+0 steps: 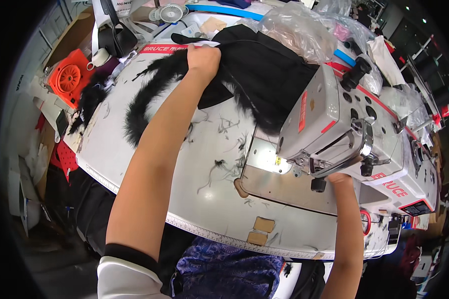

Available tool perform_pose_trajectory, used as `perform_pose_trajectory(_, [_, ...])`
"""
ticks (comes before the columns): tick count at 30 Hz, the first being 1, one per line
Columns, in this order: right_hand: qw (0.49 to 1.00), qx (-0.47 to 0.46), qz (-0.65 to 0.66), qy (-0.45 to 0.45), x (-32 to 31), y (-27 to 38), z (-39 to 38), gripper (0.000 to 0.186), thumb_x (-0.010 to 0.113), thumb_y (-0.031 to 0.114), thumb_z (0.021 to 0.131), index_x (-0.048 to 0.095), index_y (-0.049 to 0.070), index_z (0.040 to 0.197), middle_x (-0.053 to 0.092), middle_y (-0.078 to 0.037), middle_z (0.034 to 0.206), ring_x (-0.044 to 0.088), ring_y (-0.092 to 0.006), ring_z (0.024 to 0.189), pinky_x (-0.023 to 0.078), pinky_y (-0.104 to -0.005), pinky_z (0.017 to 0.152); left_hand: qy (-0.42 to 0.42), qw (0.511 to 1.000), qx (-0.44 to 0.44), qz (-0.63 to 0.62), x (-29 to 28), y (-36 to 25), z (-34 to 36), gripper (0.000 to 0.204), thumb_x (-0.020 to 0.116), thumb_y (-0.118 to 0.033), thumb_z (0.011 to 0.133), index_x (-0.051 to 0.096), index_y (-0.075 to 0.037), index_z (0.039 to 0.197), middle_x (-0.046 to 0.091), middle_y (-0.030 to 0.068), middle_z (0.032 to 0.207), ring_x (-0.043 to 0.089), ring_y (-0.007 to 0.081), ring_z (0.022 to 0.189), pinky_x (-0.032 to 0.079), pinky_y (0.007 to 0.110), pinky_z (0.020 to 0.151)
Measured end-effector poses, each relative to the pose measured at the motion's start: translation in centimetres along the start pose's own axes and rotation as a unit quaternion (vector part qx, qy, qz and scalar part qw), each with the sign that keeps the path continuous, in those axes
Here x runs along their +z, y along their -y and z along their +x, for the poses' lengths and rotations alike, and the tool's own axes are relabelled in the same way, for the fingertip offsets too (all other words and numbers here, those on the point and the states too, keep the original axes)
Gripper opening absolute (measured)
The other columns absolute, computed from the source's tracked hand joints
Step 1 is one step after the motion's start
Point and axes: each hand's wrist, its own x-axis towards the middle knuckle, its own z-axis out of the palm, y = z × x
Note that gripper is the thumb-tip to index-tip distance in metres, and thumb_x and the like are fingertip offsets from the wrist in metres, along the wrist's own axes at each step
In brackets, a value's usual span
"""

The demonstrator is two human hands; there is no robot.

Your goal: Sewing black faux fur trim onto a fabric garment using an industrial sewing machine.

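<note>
My left hand (203, 61) reaches to the far side of the table, its fingers closed on the edge of a black fabric piece (269, 65). A fluffy black feather trim (138, 112) curves down from near that hand onto the white tabletop. More feathery fringe runs along the fabric's near edge, up to the sewing machine (329, 119). My right hand (339, 178) is beside the machine's needle area, mostly behind the machine head; its fingers are hidden. Lit metal shows at the needle plate (267, 158).
Loose black feather strands (219, 164) litter the white table (194, 199), which has a ruler tape (209, 233) along its front edge. An orange fan (69, 77) stands at the left. Clear plastic bags (299, 30) lie behind the fabric, near a small white fan (171, 13).
</note>
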Motion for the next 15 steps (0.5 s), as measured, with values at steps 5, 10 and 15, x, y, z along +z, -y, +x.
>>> perform_pose_trajectory(5, [1.0, -0.017, -0.024, 0.002, -0.3, 1.1, 2.8, 0.079, 0.049, 0.067, 0.071, 0.045, 0.013, 0.127, 0.043, -0.011, 0.131, 0.041, -0.034, 0.119, 0.028, -0.0543, 0.101, 0.05, 0.866, -0.257, -0.425, 0.4, 3.7, 3.3, 0.027, 0.051, -0.015, 0.074, 0.062, 0.003, 0.091, 0.067, 0.0152, 0.078, 0.066, 0.0273, 0.075, 0.051, 0.039, 0.069])
perform_pose_trajectory(10, [0.999, -0.02, -0.04, 0.012, -0.6, 1.1, 3.0, 0.075, 0.049, 0.064, 0.071, 0.046, 0.012, 0.126, 0.045, -0.011, 0.129, 0.042, -0.0335, 0.117, 0.03, -0.053, 0.099, 0.026, 0.762, -0.334, -0.554, 0.7, 4.9, 3.5, 0.023, 0.049, -0.009, 0.072, 0.061, 0.006, 0.085, 0.064, 0.0144, 0.063, 0.064, 0.023, 0.052, 0.052, 0.035, 0.059])
perform_pose_trajectory(15, [0.998, -0.025, -0.05, 0.022, 0.2, 2.4, 2.5, 0.071, 0.049, 0.061, 0.072, 0.046, 0.011, 0.124, 0.046, -0.012, 0.126, 0.043, -0.033, 0.114, 0.031, -0.0517, 0.097, -0.272, 0.955, -0.11, -0.036, -0.3, 5.7, 2.2, 0.032, 0.056, -0.008, 0.075, 0.057, 0.0, 0.106, 0.061, 0.0202, 0.101, 0.066, 0.0221, 0.07, 0.051, 0.031, 0.064])
